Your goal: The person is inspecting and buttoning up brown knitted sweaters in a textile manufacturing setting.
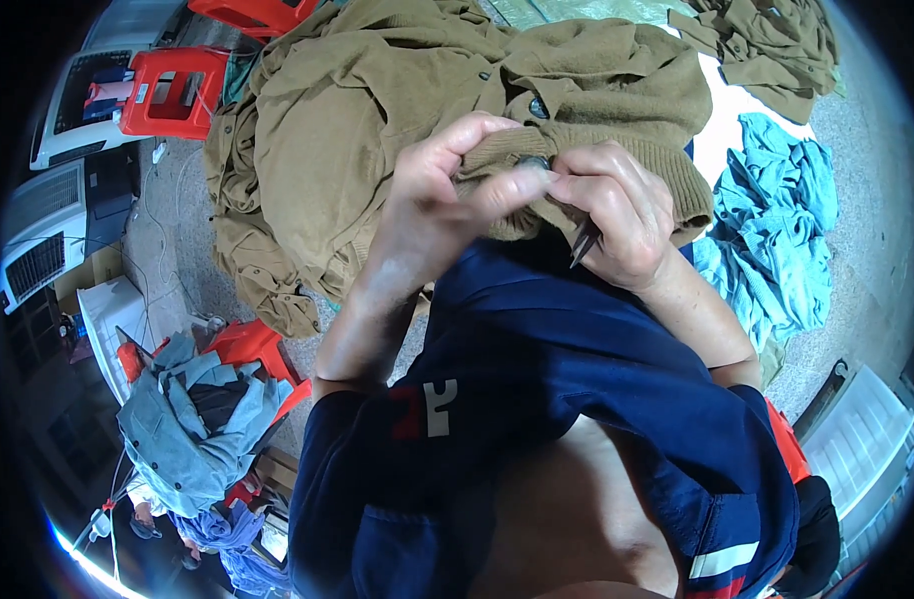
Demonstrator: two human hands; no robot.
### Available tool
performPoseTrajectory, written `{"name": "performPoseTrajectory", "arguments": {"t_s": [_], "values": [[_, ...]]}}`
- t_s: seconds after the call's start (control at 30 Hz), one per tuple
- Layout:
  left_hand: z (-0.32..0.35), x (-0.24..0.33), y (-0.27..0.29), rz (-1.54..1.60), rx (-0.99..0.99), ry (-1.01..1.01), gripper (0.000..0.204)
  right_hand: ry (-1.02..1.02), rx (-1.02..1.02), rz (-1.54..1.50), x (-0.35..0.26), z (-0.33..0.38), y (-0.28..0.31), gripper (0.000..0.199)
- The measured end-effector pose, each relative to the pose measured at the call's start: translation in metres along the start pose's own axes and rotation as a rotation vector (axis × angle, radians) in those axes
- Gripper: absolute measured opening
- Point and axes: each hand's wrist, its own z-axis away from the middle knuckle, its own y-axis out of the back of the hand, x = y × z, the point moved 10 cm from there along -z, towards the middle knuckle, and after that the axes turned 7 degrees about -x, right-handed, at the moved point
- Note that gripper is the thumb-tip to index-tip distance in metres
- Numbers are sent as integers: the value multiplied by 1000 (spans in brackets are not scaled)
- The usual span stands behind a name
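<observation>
A brown knit cardigan with a ribbed band lies across my lap. My left hand is closed on the ribbed edge, its fingers behind the knit and its thumb stretched toward a dark button. Close against that thumb, my right hand pinches at the same edge beside the button. Out of the right fist, pointing down, stick the dark, narrow blades of small snips; their other end is hidden in the palm. A second button shows higher on the cardigan.
More brown knitwear is heaped ahead and to the left, with another brown pile at far right. Turquoise garments lie at right. Red stools stand at left; grey-blue clothes cover another. Cables run along the floor.
</observation>
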Motion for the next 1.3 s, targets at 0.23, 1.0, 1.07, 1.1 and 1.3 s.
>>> {"name": "performPoseTrajectory", "arguments": {"t_s": [0.23, 1.0, 1.07, 1.1, 1.3], "values": [[6, 26, -5, -416, -135, -364, 31, -454, -113, -567, 43, 8, -26, 32], [22, 27, -10, -521, -219, -628, 28, -722, -389, -853, 53, 26, -58, 30], [20, 26, -11, -509, -230, -622, 29, -705, -412, -848, 52, 26, -58, 30], [19, 25, -12, -497, -242, -616, 29, -734, -425, -867, 52, 26, -59, 28], [27, 33, -15, -636, -211, -744, 30, -662, -332, -817, 50, 28, -54, 24]]}}
